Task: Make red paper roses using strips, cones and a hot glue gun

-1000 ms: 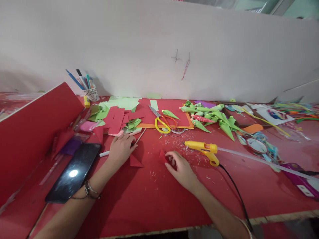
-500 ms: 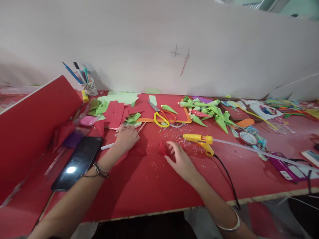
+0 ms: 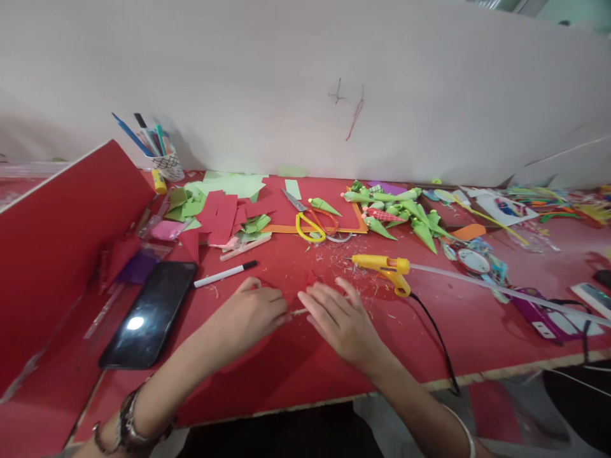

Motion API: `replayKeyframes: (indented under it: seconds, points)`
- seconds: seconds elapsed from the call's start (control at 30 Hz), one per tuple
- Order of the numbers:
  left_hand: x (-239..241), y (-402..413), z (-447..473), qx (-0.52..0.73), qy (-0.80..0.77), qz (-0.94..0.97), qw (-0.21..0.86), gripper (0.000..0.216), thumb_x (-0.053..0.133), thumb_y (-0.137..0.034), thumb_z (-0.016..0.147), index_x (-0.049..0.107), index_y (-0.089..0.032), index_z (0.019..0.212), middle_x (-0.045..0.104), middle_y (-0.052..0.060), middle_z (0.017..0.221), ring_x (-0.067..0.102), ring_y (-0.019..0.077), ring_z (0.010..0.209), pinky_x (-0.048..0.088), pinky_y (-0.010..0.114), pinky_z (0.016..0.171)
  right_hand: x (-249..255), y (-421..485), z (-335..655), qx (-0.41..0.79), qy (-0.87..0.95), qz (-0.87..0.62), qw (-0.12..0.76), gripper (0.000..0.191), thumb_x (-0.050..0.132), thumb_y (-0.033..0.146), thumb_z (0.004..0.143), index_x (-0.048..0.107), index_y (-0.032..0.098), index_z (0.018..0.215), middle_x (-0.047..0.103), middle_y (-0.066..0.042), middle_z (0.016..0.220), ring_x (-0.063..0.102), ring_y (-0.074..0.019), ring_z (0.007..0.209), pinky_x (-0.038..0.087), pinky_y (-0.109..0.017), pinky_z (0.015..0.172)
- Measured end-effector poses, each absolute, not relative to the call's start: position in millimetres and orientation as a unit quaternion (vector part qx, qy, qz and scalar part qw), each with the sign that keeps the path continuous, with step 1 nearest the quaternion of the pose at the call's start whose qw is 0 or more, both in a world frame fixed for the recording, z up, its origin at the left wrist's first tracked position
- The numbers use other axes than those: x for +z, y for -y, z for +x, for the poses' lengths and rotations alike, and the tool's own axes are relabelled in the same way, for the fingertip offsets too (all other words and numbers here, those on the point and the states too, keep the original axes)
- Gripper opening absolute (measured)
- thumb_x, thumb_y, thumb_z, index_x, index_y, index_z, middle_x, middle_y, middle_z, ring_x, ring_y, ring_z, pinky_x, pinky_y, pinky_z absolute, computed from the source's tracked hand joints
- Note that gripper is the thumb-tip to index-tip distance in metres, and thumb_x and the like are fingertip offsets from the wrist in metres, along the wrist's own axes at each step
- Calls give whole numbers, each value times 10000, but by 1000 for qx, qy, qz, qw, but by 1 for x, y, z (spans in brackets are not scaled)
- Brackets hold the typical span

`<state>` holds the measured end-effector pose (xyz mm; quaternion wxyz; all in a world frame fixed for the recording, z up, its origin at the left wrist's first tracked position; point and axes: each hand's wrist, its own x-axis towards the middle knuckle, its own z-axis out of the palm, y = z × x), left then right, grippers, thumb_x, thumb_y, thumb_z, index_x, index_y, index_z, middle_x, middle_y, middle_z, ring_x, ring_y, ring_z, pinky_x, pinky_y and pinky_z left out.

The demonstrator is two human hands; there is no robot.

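Observation:
A thin pale stick (image 3: 299, 312) runs between my hands, low over the red tabletop. My left hand (image 3: 252, 312) has its fingers curled closed round the stick's left end. At the other end, the bent fingers of my right hand (image 3: 338, 321) close over the stick, and their tips are partly hidden. Just beyond those fingers shows a small folded piece of red paper (image 3: 311, 277), mostly covered by the hand. A white marker with a black cap (image 3: 225, 273) lies beyond my left wrist. The yellow glue gun (image 3: 382, 264) rests to the right of my right hand.
Scissors (image 3: 310, 222) lie behind the hands beside red paper strips (image 3: 222, 216) and green rolled paper cones (image 3: 401, 213). A black phone (image 3: 150, 315) is on the left, near a pen cup (image 3: 168, 164). The glue gun's cord (image 3: 436, 340) hangs over the front edge.
My left hand has come toward me and to the right, bringing the stick from the paper pile. My right hand has shifted slightly left to meet it, and the marker is uncovered.

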<state>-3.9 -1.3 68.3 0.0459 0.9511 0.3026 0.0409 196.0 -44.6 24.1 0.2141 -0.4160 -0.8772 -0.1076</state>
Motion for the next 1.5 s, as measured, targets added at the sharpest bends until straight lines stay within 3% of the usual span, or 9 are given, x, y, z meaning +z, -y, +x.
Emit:
replayKeyframes:
  seconds: [0.07,0.13,0.27,0.33,0.5,0.7,0.9,1.13,1.5]
  points:
    - [61,3,-1,45,-291,953,73,216,436,-213,863,565,-186,692,577,-18,662,515,126,595,344,296,638,17,46,198,-67,900,-386,191,265,400,114,857,517,134,1095,617,-34,764,553,-146,687,430,-296,690]
    - [55,2,2,55,-304,947,86,158,459,-248,854,576,-186,769,595,-3,743,539,139,661,366,307,676,9,47,204,-52,899,-395,185,231,371,137,875,559,141,1008,588,-22,678,528,-134,601,395,-258,556]
    - [40,-6,13,122,-310,940,74,358,480,-315,840,441,-182,1171,534,75,1152,503,207,1015,371,353,838,-5,47,220,-42,865,-470,172,233,374,198,886,607,178,878,568,-23,668,521,-127,586,383,-240,548]
    - [30,-13,22,114,-268,951,103,389,460,-318,853,392,-219,1222,476,43,1247,444,182,1114,349,325,906,-10,45,226,-49,854,-487,173,241,384,200,882,621,183,844,592,-41,733,543,-137,652,408,-246,601]
    - [6,-31,35,88,-298,946,93,332,403,-376,870,478,-212,1148,526,26,1209,432,187,1146,223,397,1017,-19,35,227,-58,846,-498,183,259,395,161,876,589,196,1045,617,-67,928,563,-163,823,439,-269,720]
    - [-4,-37,36,76,-275,957,58,416,524,-371,804,465,-183,1170,535,44,1199,458,202,1111,238,396,1001,-22,22,228,5,844,-507,175,247,424,163,862,603,199,1029,613,-68,939,551,-182,828,451,-306,718]
    - [-3,-31,49,84,-316,943,60,327,560,-340,784,535,-143,1044,583,66,1031,535,208,928,406,339,798,-17,14,232,100,832,-507,200,191,461,212,851,626,200,946,598,-55,905,502,-183,839,450,-307,719]
    - [-2,-31,48,87,-304,945,81,228,492,-298,835,546,-161,1009,592,50,950,544,189,862,414,315,738,-12,13,231,208,816,-476,251,156,473,178,845,602,175,933,580,-50,903,526,-149,854,455,-302,777]
    - [-6,-33,40,107,-280,950,87,219,506,-299,828,529,-189,1017,604,31,977,542,182,885,408,300,731,-14,19,229,125,856,-452,218,221,403,209,881,613,157,925,616,-58,884,533,-158,827,451,-305,780]
